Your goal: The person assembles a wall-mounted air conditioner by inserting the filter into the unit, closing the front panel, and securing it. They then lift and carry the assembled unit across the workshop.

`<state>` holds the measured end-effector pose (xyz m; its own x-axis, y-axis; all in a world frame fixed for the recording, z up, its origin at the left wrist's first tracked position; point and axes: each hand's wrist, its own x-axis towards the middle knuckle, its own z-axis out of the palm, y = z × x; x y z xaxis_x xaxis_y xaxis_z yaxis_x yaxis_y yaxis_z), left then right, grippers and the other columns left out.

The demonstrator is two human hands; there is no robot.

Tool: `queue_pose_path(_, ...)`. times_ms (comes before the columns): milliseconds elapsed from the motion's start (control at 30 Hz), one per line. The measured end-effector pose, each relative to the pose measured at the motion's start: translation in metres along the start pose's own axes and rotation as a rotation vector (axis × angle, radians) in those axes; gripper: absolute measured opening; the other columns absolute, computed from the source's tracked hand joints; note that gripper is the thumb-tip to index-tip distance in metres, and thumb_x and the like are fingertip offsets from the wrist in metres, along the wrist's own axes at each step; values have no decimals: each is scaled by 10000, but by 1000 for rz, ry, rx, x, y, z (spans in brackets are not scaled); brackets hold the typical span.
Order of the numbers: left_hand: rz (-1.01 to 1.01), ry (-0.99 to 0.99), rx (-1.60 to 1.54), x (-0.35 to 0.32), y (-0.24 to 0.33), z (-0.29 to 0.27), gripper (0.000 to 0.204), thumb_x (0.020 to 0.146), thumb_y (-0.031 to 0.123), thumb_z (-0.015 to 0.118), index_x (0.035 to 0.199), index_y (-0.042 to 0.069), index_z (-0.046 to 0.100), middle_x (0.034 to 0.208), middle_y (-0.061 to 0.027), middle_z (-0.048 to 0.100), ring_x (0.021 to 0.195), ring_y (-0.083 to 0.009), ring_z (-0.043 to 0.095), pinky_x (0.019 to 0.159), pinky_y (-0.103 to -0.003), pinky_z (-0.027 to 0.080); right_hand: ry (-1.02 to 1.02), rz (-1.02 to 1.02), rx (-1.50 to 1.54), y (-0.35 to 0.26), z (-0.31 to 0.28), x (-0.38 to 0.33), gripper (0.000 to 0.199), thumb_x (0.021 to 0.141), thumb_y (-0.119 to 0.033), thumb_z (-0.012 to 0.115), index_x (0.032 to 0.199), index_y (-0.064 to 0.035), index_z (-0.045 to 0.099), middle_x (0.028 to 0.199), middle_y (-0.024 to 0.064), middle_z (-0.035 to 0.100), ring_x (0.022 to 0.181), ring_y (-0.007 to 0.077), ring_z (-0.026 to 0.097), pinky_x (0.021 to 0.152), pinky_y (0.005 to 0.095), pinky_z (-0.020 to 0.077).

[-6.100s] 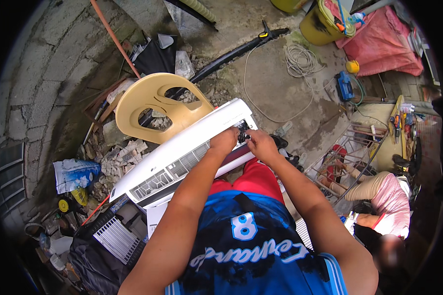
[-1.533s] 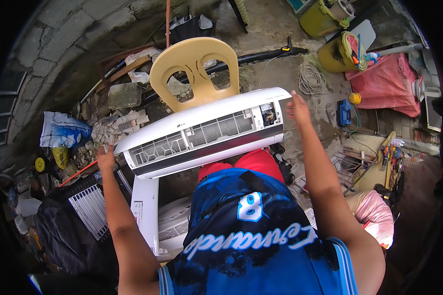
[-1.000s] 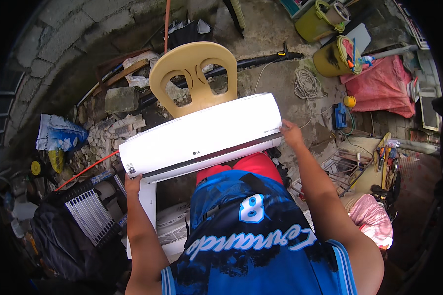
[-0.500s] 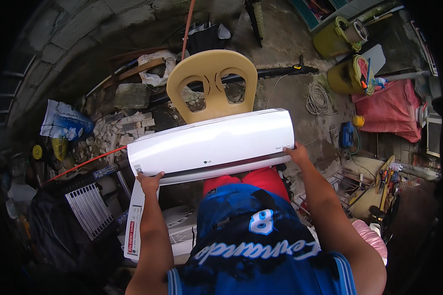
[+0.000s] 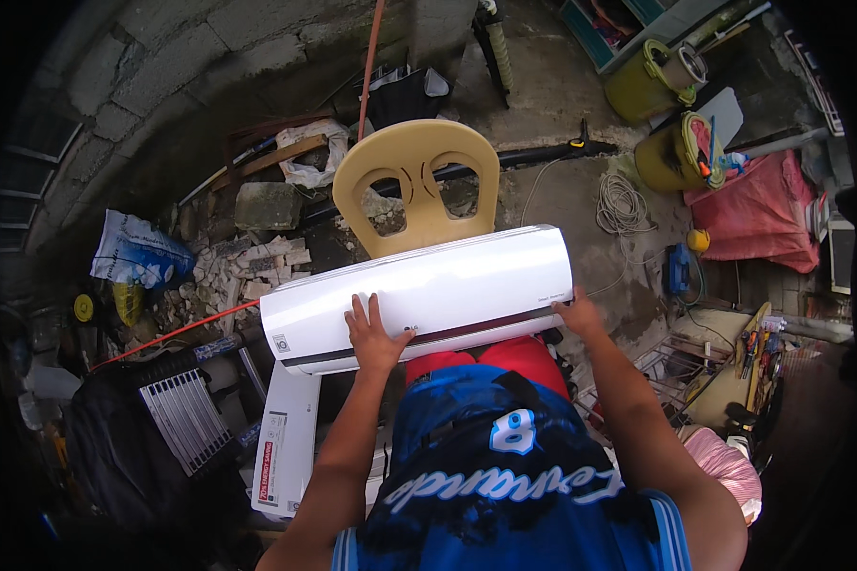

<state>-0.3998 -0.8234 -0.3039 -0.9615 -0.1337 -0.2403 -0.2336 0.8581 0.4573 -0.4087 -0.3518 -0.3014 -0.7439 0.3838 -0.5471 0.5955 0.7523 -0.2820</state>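
Note:
A white wall-mounted air conditioner indoor unit (image 5: 476,271) lies across in front of me, its far side against the backrest of a beige plastic chair (image 5: 412,221). My left hand (image 5: 375,343) lies on the unit's front panel near the middle, fingers spread, thumb by the dark slot along the lower edge. At the right end, my right hand (image 5: 579,314) holds the unit by its lower corner, fingertips on the panel edge. What the unit rests on underneath is hidden.
A second white panel with a label (image 5: 290,428) stands below the unit's left end. Broken rubble (image 5: 238,271) and a blue-white sack (image 5: 138,249) lie left. Coiled cable (image 5: 624,205), yellowish buckets (image 5: 671,157) and a red sack (image 5: 757,209) are at right.
My left hand has moved from the unit's lower left corner rightward onto the middle of the front panel, fingers spreading. The right hand stays at its end. The whole view has shifted slightly.

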Motion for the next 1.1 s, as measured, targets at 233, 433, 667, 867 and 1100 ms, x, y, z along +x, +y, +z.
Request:
queue_pose_path(233, -86, -81, 149, 0, 32, 26, 1125, 637, 470, 894, 1564, 242, 299, 1653, -179, 95, 1449, -589, 123, 1084, -705, 315, 49, -66, 90, 26, -11, -63, 794, 811, -380, 769, 1452, -32, 455, 1345, 263, 574, 1255, 396, 561, 1047, 438, 455)
queue_pose_path(433, -70, -82, 156, 1, 33, 20, 1105, 624, 458, 901, 1546, 232, 336, 1639, -175, 144, 1438, -572, 182, 1095, -665, 347, -303, -22, -15, 75, -26, -103, 719, 859, -435, 713, 1416, -29, 505, 1296, 241, 622, 1189, 359, 622, 1005, 415, 488)
queue_pose_path(667, -108, 163, 11, -30, 29, 18, 1026, 677, 414, 880, 1495, 55, 374, 1548, -286, 305, 1387, -501, 355, 1124, -555, 363, -523, -101, 14, 140, -38, -45, 599, 897, -518, 646, 1282, -59, 644, 1138, 210, 709, 1075, 336, 686, 934, 394, 526)
queue_pose_path(867, -706, -59, -293, -156, 54, 78, 756, 830, 457, 769, 1383, 0, 528, 1339, -275, 557, 1263, -372, 545, 1071, -434, 435, -498, -766, -240, 188, -54, 71, 541, 866, -430, 680, 1243, -42, 658, 1170, 207, 697, 1089, 336, 674, 923, 399, 524)
queue_pose_path(1100, -671, -449, -419, -315, 88, 212, 743, 941, 678, 476, 1236, 25, 671, 1215, -240, 672, 1198, -401, 613, 1016, -435, 470, -541, -526, -349, 170, -86, 177, 442, 843, -366, 697, 1156, -55, 695, 1045, 185, 720, 956, 322, 690, 862, 386, 528)
